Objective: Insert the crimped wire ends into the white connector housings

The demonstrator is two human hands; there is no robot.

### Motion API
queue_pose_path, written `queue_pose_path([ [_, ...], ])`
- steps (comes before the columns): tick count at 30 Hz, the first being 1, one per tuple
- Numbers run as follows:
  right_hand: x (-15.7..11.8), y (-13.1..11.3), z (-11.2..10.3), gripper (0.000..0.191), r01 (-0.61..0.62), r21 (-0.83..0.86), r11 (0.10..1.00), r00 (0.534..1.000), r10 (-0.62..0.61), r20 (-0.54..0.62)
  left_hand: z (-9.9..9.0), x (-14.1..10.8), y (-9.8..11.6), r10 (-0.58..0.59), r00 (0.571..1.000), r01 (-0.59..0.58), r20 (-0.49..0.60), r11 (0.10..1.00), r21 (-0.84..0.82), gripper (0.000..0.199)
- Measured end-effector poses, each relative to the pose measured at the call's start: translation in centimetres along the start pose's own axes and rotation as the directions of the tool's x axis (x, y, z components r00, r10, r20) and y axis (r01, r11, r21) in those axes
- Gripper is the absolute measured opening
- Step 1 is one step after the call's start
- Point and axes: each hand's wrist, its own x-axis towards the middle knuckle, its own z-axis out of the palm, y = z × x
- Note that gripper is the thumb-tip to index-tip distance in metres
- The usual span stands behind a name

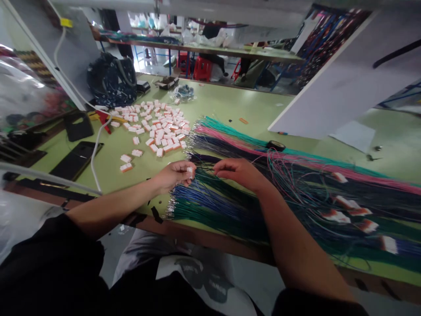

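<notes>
My left hand [176, 175] is closed in a pinch around a small white connector housing [190, 172], just past the left ends of the wire bundles. To its right, my right hand [241, 173] has its fingers bent together at a thin wire [210, 177] leading from the housing. Blue wires [210, 199] and dark green wires [204, 217] lie below the hands. Above them run black wires [226, 149], pink wires [226, 138] and teal wires [230, 127], with metal terminals at their left ends.
Many white-and-orange connector housings [164, 127] are heaped at the left. Beside them lie red-and-yellow pliers [104, 120], a phone [74, 160] and a white cable [95, 153]. Wired connectors [348, 204] rest at the right. Behind stand a bag [112, 81] and a white panel [338, 74].
</notes>
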Motion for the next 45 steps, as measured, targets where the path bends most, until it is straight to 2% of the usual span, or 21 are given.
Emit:
queue_pose_path([
  [3, 0.4, 0.1, 0.5, 0.019, 0.083, -0.130, 0.988, 0.992, -0.094, -0.082, -0.3, 0.1, -0.2, 0.002, 1.000, -0.002, 0.031, 1.000, 0.014, 0.026],
  [7, 0.8, -0.7, 1.8, 0.021, 0.203, -0.234, 0.951, 0.970, -0.229, -0.088, -0.5, 0.3, -0.3, 0.002, 0.999, -0.003, 0.054, 1.000, 0.021, 0.025],
  [10, 0.7, -0.6, 2.3, 0.028, 0.170, -0.107, 0.980, 0.985, -0.170, 0.003, -0.6, 0.3, -0.2, -0.008, 0.998, 0.007, 0.058, 1.000, 0.027, 0.023],
  [12, 0.6, 0.1, 2.0, 0.043, 0.093, 0.066, 0.993, 0.990, -0.100, 0.104, -0.5, 0.3, -0.2, -0.016, 0.999, 0.015, 0.051, 1.000, 0.028, 0.023],
  [14, 0.5, 0.8, 1.3, 0.046, 0.007, 0.217, 0.976, 0.987, -0.041, 0.154, -0.5, 0.2, -0.1, -0.020, 0.999, 0.019, 0.044, 0.999, 0.030, 0.023],
  [16, 0.4, 1.2, 0.7, 0.034, -0.046, 0.300, 0.953, 0.996, 0.019, 0.091, -0.4, 0.2, -0.1, -0.018, 0.999, 0.017, 0.040, 0.999, 0.033, 0.021],
  [18, 0.4, 1.1, 0.4, 0.025, -0.039, 0.315, 0.948, 0.999, 0.048, -0.021, -0.3, 0.1, -0.1, -0.017, 0.999, 0.015, 0.037, 0.999, 0.036, 0.020],
  [20, 0.5, 0.5, 0.8, 0.022, 0.014, 0.237, 0.971, 0.996, 0.008, -0.091, -0.2, 0.0, 0.0, -0.018, 0.999, 0.017, 0.034, 0.999, 0.044, 0.020],
  [23, 0.7, -0.8, 2.2, 0.016, 0.089, 0.009, 0.996, 0.986, -0.087, -0.146, -0.2, 0.0, 0.1, -0.022, 0.999, 0.019, 0.038, 0.998, 0.060, 0.020],
  [27, 1.0, -1.5, 4.2, 0.016, 0.076, -0.197, 0.977, 0.956, -0.128, -0.266, -0.1, 0.0, 0.1, -0.013, 1.000, 0.011, 0.027, 0.998, 0.064, 0.019],
  [30, 1.0, -1.6, 4.9, 0.016, 0.054, -0.275, 0.960, 0.945, -0.138, -0.296, -0.2, 0.0, 0.0, -0.013, 0.999, 0.010, 0.038, 0.998, 0.066, 0.021],
  [34, 1.0, -2.1, 5.0, 0.018, -0.027, -0.357, 0.934, 0.959, -0.076, -0.272, -0.3, 0.1, -0.1, -0.013, 0.999, 0.010, 0.051, 0.999, 0.052, 0.023],
  [38, 0.8, -3.0, 4.9, 0.023, -0.141, -0.476, 0.868, 0.971, 0.027, -0.238, -0.4, 0.2, -0.3, -0.009, 0.999, 0.008, 0.032, 0.999, 0.041, 0.021],
  [45, 1.0, -3.7, 4.7, 0.026, -0.215, -0.561, 0.799, 0.974, 0.133, -0.183, -0.4, 0.2, -0.4, -0.008, 1.000, 0.008, 0.010, 0.998, 0.062, 0.023],
])
